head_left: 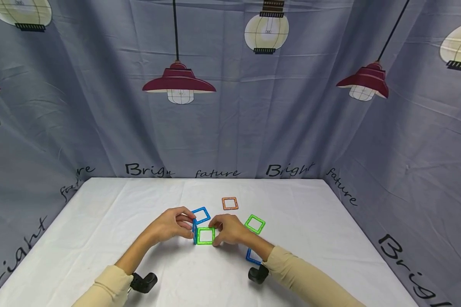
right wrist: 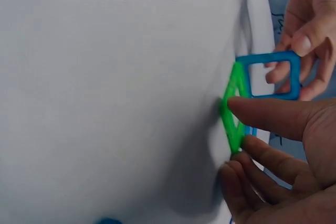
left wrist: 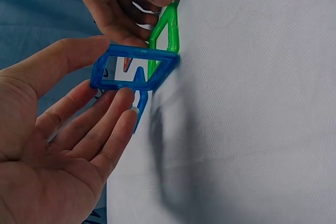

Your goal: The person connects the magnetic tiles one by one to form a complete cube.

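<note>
My left hand [head_left: 172,224] pinches a blue square magnetic tile [left wrist: 142,52] between thumb and fingers; the tile stands on edge. Against its lower edge lies a green square magnetic tile [head_left: 205,243], which touches it. My right hand [head_left: 230,229] grips the side of this green tile, thumb on the near side and fingers on the far side. Both tiles are open frames, and the right wrist view shows the blue one [right wrist: 295,77] rising from the green one's end. Another blue tile [head_left: 205,220] lies just behind, close to my left fingertips.
Beyond the hands, an orange square tile [head_left: 230,208] lies on the white table [head_left: 169,273]. A second green tile [head_left: 260,228] is right of my right hand. Another blue tile [head_left: 249,257] is partly covered by my right forearm. A printed grey-blue curtain [head_left: 230,128] surrounds the table.
</note>
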### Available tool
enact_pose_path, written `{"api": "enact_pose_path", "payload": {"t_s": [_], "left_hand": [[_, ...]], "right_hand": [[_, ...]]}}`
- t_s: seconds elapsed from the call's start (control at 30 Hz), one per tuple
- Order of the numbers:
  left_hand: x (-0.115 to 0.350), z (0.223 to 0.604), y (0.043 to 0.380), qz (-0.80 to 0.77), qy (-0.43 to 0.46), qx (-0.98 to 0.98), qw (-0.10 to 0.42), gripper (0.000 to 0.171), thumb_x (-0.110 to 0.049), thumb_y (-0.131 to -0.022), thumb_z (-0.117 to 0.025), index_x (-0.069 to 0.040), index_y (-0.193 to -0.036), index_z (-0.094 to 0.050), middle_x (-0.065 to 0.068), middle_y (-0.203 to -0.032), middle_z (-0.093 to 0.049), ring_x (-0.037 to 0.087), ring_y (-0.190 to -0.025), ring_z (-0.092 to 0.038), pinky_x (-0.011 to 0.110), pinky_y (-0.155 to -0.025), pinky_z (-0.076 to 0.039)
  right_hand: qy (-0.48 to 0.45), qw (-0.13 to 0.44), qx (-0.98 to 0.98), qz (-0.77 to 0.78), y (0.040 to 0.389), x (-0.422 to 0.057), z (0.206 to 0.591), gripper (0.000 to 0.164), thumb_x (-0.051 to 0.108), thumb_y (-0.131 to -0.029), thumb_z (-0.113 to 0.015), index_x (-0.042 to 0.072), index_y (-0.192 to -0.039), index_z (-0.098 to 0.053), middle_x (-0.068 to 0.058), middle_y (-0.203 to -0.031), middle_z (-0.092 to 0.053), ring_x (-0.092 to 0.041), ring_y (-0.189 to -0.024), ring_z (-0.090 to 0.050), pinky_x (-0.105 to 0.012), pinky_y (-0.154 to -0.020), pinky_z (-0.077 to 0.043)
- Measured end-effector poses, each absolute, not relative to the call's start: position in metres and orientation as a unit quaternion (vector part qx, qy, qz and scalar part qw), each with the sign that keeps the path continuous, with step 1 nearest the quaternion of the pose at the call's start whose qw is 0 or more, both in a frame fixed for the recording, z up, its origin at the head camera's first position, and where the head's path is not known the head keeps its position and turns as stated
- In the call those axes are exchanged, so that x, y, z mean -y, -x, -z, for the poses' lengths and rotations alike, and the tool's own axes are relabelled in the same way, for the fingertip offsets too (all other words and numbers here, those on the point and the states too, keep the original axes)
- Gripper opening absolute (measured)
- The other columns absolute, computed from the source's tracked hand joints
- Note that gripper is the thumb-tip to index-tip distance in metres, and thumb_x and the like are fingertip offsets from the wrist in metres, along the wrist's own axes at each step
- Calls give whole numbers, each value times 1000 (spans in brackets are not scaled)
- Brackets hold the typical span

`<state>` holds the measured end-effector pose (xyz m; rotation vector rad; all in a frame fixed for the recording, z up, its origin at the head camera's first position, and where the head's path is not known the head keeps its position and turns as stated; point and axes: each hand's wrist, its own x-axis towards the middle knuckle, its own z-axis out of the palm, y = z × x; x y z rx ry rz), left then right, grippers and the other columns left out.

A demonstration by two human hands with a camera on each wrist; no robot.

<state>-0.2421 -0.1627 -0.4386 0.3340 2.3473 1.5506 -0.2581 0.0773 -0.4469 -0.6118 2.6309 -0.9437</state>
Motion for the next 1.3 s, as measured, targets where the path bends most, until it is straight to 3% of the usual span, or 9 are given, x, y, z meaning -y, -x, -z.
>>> {"api": "enact_pose_path", "payload": {"t_s": [0.23,0.73,0.97,1.3], "left_hand": [[163,441,243,-540,-117,-820,150,51,-6,-75,-87,2,-120,-63,15,-120,-72,21,-103,-71,38,-91,-57],[163,440,243,-542,-120,-816,160,52,-5,-76,-87,3,-121,-62,18,-120,-71,23,-103,-72,36,-89,-58],[161,437,244,-530,-111,-825,160,51,-5,-75,-87,1,-119,-64,14,-118,-72,19,-99,-71,36,-88,-57],[161,436,245,-518,-108,-834,157,52,-7,-74,-88,0,-119,-64,14,-117,-72,19,-99,-70,37,-88,-58]], "right_hand": [[190,145,-908,345,279,-79,440,52,11,-73,-89,7,-121,-70,-9,-104,-70,-18,-93,-62,-39,-85,-52],[129,126,-918,352,323,-50,451,57,9,-74,-86,13,-128,-69,-4,-97,-67,-17,-82,-58,-29,-72,-47],[128,121,-924,340,325,-46,454,50,9,-75,-86,15,-123,-73,-2,-92,-62,-16,-78,-54,-26,-67,-41],[117,98,-924,351,312,-53,455,39,8,-73,-88,7,-109,-73,-3,-87,-62,-16,-77,-53,-27,-67,-41]]}}
